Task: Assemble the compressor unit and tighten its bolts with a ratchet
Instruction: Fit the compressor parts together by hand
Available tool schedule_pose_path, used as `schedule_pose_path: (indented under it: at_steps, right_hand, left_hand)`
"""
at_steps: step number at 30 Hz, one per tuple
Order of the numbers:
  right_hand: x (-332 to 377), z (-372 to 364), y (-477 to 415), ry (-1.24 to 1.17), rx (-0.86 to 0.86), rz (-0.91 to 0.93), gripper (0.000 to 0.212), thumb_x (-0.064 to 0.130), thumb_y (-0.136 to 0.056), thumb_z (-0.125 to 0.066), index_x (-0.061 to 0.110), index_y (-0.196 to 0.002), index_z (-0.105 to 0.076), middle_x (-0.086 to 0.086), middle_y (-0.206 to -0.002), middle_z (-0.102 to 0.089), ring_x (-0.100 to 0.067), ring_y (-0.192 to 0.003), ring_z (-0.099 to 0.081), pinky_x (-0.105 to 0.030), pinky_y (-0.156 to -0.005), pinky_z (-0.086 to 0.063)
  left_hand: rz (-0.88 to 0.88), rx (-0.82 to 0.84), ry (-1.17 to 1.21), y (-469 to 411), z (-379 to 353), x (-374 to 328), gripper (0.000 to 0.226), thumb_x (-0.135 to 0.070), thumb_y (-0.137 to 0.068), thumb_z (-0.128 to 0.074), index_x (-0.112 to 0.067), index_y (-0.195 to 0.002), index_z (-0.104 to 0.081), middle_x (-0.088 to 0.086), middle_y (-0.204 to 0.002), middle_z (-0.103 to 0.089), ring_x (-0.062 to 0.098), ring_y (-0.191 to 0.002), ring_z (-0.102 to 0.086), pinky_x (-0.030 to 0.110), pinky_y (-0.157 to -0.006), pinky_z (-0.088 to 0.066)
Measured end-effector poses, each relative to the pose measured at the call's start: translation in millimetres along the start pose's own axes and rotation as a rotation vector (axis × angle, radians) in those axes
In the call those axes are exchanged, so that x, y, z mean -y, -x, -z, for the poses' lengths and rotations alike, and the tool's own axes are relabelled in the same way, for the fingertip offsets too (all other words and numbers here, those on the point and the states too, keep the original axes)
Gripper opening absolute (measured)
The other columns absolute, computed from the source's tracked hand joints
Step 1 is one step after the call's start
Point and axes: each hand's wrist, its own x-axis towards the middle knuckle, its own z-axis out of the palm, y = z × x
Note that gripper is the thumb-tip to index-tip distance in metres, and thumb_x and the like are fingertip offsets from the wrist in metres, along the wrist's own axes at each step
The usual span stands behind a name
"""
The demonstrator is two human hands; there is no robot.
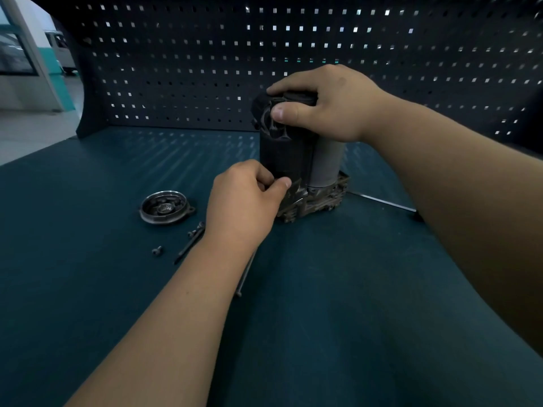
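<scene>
The compressor unit [289, 155] stands upright on the teal bench: a dark motor body, a grey cylinder [326, 164] beside it and a metal base [318, 201]. My right hand [320, 104] grips the unit's black top cap from above, thumb on its front. Against the lower left of the body, my left hand [246, 198] has its fingers curled and pinches something small that I cannot make out. A round metal cover [165, 207] lies to the left. Long bolts [190, 242] and a short bolt [157, 251] lie near my left wrist.
A thin metal rod [382, 200] lies on the bench right of the base. Another long bolt [245, 277] shows below my left forearm. A dark pegboard wall [205, 69] closes off the back of the bench.
</scene>
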Motion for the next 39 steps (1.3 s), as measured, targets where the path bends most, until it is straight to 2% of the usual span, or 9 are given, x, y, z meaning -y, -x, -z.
schedule_pose_path:
  at_steps: [4, 8, 14, 17, 22, 25, 28, 33, 39]
  right_hand:
    - [0.4, 0.2, 0.7, -0.005, -0.001, -0.003, 0.046, 0.062, -0.088, -0.051, 0.042, -0.128, -0.056, 0.017, -0.127, -0.06, -0.009, -0.117, -0.053, -0.029, -0.092, -0.042]
    - [0.7, -0.1, 0.8, -0.008, -0.002, -0.004, 0.046, 0.061, -0.088, -0.051, 0.041, -0.129, -0.056, 0.016, -0.127, -0.06, -0.009, -0.116, -0.054, -0.029, -0.092, -0.043]
    - [0.4, -0.6, 0.9, -0.002, -0.007, -0.005, 0.047, 0.062, -0.087, -0.05, 0.041, -0.129, -0.056, 0.015, -0.127, -0.061, -0.01, -0.116, -0.054, -0.031, -0.094, -0.044]
    - [0.6, -0.7, 0.6, -0.005, -0.009, -0.005, 0.047, 0.062, -0.087, -0.05, 0.04, -0.129, -0.057, 0.015, -0.127, -0.061, -0.009, -0.117, -0.054, -0.032, -0.095, -0.044]
    - [0.7, -0.7, 1.2, -0.004, -0.015, -0.006, 0.047, 0.063, -0.087, -0.05, 0.041, -0.128, -0.057, 0.016, -0.127, -0.061, -0.01, -0.118, -0.054, -0.036, -0.097, -0.045]
    - [0.9, -1.5, 1.4, -0.006, -0.024, -0.007, 0.046, 0.064, -0.086, -0.05, 0.043, -0.126, -0.058, 0.017, -0.124, -0.062, -0.011, -0.116, -0.055, -0.038, -0.097, -0.046]
    - [1.4, -1.0, 2.0, -0.004, -0.03, -0.011, 0.047, 0.065, -0.085, -0.049, 0.044, -0.126, -0.057, 0.017, -0.124, -0.062, -0.011, -0.116, -0.055, -0.038, -0.097, -0.046]
    - [0.8, -1.7, 0.9, -0.001, -0.022, -0.017, 0.048, 0.067, -0.085, -0.049, 0.044, -0.127, -0.057, 0.017, -0.126, -0.061, -0.011, -0.117, -0.054, -0.038, -0.096, -0.046]
    - [1.1, -1.3, 0.3, 0.001, -0.022, -0.025, 0.048, 0.066, -0.086, -0.049, 0.044, -0.128, -0.057, 0.017, -0.128, -0.06, -0.01, -0.118, -0.054, -0.035, -0.094, -0.046]
  left_hand:
    - [-0.031, 0.062, 0.007, 1.6, 3.8, 1.0, 0.016, -0.038, -0.085, -0.069, -0.026, -0.075, -0.063, -0.011, -0.063, -0.055, -0.001, -0.066, -0.055, 0.01, -0.049, -0.039]
    - [-0.008, -0.047, -0.095, 3.0, 1.7, -4.4, 0.036, -0.057, -0.074, -0.072, -0.026, -0.072, -0.052, -0.012, -0.073, -0.049, 0.004, -0.064, -0.049, 0.022, -0.05, -0.033]
    - [0.022, -0.035, -0.025, 4.3, -0.8, -2.7, 0.025, -0.042, -0.082, -0.072, -0.024, -0.069, -0.062, -0.01, -0.055, -0.053, 0.004, -0.052, -0.051, 0.019, -0.046, -0.034]
    - [-0.035, -0.014, -0.015, 5.2, 1.1, -1.5, 0.02, -0.04, -0.083, -0.071, -0.023, -0.074, -0.065, -0.011, -0.06, -0.052, 0.004, -0.057, -0.051, 0.024, -0.054, -0.038]
    - [0.012, -0.061, -0.08, 5.0, 1.3, -7.3, 0.04, -0.062, -0.072, -0.07, -0.028, -0.065, -0.05, -0.014, -0.067, -0.049, 0.005, -0.066, -0.052, 0.038, -0.07, -0.047]
    - [0.016, -0.035, -0.087, 4.8, 0.9, -8.2, 0.036, -0.052, -0.078, -0.072, -0.028, -0.061, -0.051, -0.012, -0.061, -0.052, 0.017, -0.066, -0.057, 0.045, -0.076, -0.051]
    - [0.018, -0.036, -0.07, 6.1, 0.1, -10.0, 0.032, -0.045, -0.082, -0.07, -0.028, -0.062, -0.053, -0.011, -0.056, -0.052, 0.018, -0.064, -0.057, 0.044, -0.075, -0.051]
    - [-0.046, 0.003, -0.047, 7.6, 1.9, -4.1, 0.023, -0.04, -0.088, -0.065, -0.018, -0.08, -0.067, -0.008, -0.07, -0.058, 0.019, -0.072, -0.059, 0.044, -0.077, -0.051]
    - [-0.035, -0.058, -0.072, 5.1, 2.0, -6.0, 0.033, -0.053, -0.077, -0.07, -0.022, -0.077, -0.058, -0.013, -0.072, -0.045, 0.014, -0.068, -0.049, 0.037, -0.07, -0.046]
